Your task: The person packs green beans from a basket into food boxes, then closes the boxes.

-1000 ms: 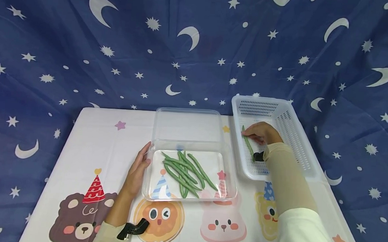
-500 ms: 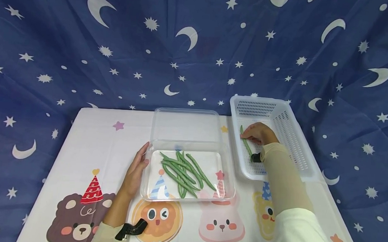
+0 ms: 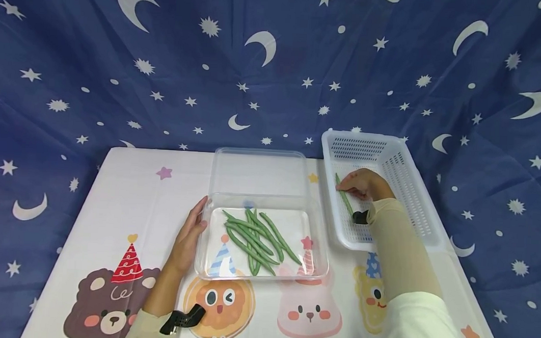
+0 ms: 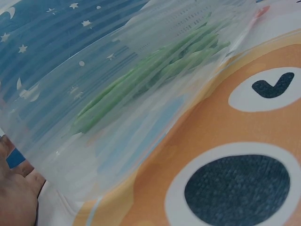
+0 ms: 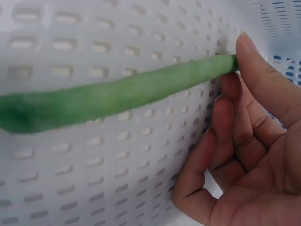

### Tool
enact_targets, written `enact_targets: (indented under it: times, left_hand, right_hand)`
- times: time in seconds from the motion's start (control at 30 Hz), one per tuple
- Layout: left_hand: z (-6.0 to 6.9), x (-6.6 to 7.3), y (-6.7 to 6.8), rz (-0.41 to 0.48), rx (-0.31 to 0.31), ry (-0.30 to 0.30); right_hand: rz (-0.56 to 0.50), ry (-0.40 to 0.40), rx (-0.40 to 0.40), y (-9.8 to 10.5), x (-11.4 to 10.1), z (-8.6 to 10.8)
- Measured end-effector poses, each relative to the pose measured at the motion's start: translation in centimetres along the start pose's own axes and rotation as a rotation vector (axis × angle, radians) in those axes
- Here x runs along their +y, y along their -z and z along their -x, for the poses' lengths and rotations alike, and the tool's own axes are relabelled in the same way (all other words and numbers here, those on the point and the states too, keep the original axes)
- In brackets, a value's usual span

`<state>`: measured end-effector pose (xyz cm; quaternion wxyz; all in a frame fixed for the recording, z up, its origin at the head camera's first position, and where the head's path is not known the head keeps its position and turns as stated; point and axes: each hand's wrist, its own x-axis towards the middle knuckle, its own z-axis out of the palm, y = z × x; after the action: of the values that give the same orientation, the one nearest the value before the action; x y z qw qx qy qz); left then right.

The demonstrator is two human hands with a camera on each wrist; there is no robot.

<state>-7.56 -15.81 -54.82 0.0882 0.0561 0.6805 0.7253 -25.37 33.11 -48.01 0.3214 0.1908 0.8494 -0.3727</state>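
Inside the white perforated basket, my right hand pinches a single green bean between thumb and fingers. The bean's length runs along the basket's left side, and its upper tip sticks out past the fingers. My left hand rests against the left wall of a clear plastic box, fingers extended along it and thumb near the rim. Several green beans lie in a loose pile in that box. In the left wrist view they show blurred through the ribbed clear wall.
Behind the box lies a clear rectangular lid, flat on the table. The white cartoon-print tablecloth reaches back to a blue star-and-moon curtain. The basket stands just right of the box, near the table's right edge.
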Motion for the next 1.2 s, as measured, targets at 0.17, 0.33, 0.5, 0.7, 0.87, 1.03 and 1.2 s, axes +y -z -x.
enact_targets:
  times: [0.17,0.33,0.5,0.7,0.87,1.03,1.2]
  left_hand:
    - [-0.2,0.0,0.1,-0.002,0.004,0.009]
    - [-0.2,-0.1,0.0,0.019,-0.005,-0.005]
    - [-0.2,-0.1,0.0,0.036,-0.013,-0.010]
    - [-0.1,0.0,0.0,0.008,0.002,-0.004]
    - [-0.1,-0.1,-0.2,0.009,-0.004,-0.008]
    - [-0.1,0.0,-0.3,-0.002,-0.001,-0.002]
    - [-0.1,0.0,-0.1,-0.012,0.013,0.000]
  right_hand:
    - [-0.070,0.047,-0.060,0.5,0.5,-0.1]
    - [-0.118,0.105,-0.093,1.0,1.0,0.2]
    - [-0.175,0.174,-0.124,1.6,0.8,1.1]
    - [-0.168,0.247,-0.116,2.1,-0.1,3.0]
    - [-0.176,0.287,-0.132,2.5,-0.6,4.2]
    - [-0.165,0.317,-0.148,2.6,-1.3,5.4]
    - [-0.163,0.337,-0.176,2.3,-2.2,6.5]
